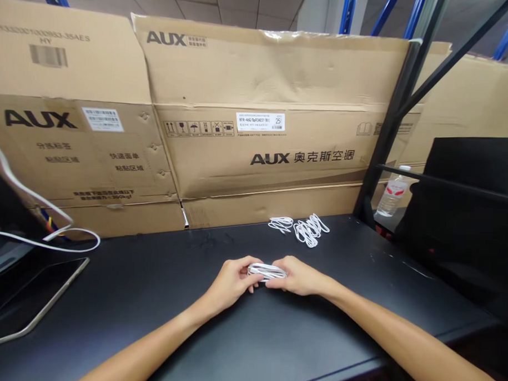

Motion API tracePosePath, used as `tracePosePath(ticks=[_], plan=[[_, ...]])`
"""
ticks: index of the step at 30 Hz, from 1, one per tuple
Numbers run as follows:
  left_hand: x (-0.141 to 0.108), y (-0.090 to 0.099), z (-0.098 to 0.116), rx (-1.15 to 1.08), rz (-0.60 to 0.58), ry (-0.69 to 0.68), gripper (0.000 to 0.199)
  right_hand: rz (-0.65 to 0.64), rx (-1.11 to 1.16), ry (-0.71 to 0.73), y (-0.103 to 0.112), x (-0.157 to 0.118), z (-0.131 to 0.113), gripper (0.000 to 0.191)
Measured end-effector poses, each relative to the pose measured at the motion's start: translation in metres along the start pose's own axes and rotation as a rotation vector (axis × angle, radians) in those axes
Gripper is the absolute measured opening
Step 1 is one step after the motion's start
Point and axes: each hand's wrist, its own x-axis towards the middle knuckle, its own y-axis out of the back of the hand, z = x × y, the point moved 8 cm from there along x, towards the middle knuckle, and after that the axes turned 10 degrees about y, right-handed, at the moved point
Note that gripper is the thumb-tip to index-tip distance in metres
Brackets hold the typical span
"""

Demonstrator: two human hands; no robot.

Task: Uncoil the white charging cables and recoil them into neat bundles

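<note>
A coiled white cable point(268, 271) is held between my two hands, just over the black table. My left hand point(236, 280) pinches the left end of the coil with thumb and fingers. On the other end, my right hand point(295, 275) grips it the same way. Some of the fingers are hidden behind the coil. Farther back on the table lie two more white cable bundles, a smaller one point(280, 224) and a larger one point(311, 231) to its right.
Cardboard boxes point(258, 174) form a wall behind the black table point(159, 276). A tablet-like device point(37, 299) and a loose white cable point(83, 232) are at left. To the right stand a black metal frame point(392, 123), a water bottle point(393, 192) and a dark monitor point(465, 231).
</note>
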Motion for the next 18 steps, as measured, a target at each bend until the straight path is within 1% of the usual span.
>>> tracePosePath(ticks=[2,3,4,6,7,8,10,11,12,14,18], plan=[[0.003,0.006,0.001,0.073,-0.001,-0.041,0.037,0.012,-0.075,0.066,0.005,0.0,-0.006,0.028],[0.005,0.013,0.002,0.141,0.016,-0.076,0.042,0.018,-0.078,0.076,0.007,0.0,-0.007,0.029],[0.007,0.023,0.003,0.238,0.058,-0.108,0.046,0.029,-0.055,0.065,0.008,0.0,-0.007,0.03],[0.01,0.055,0.001,0.467,0.258,-0.134,0.039,0.07,0.041,0.001,0.011,0.001,-0.001,0.03],[0.01,0.072,0.002,0.604,0.374,-0.17,0.037,0.092,0.108,-0.045,0.012,0.001,0.004,0.029],[0.011,0.086,0.001,0.743,0.461,-0.201,0.036,0.113,0.179,-0.089,0.013,0.001,0.008,0.028],[0.016,0.105,-0.009,0.994,0.537,-0.195,0.032,0.147,0.311,-0.152,0.013,0.001,0.016,0.029],[0.019,0.111,-0.015,1.071,0.538,-0.171,0.028,0.157,0.369,-0.168,0.013,0.001,0.019,0.03],[0.022,0.114,-0.021,1.112,0.524,-0.157,0.025,0.165,0.423,-0.171,0.013,0.001,0.02,0.032],[0.026,0.113,-0.027,1.142,0.499,-0.158,0.025,0.166,0.512,-0.15,0.012,0.001,0.019,0.036],[0.027,0.1,-0.022,1.109,0.479,-0.22,0.027,0.13,0.645,-0.132,0.007,0.001,0.015,0.044]])
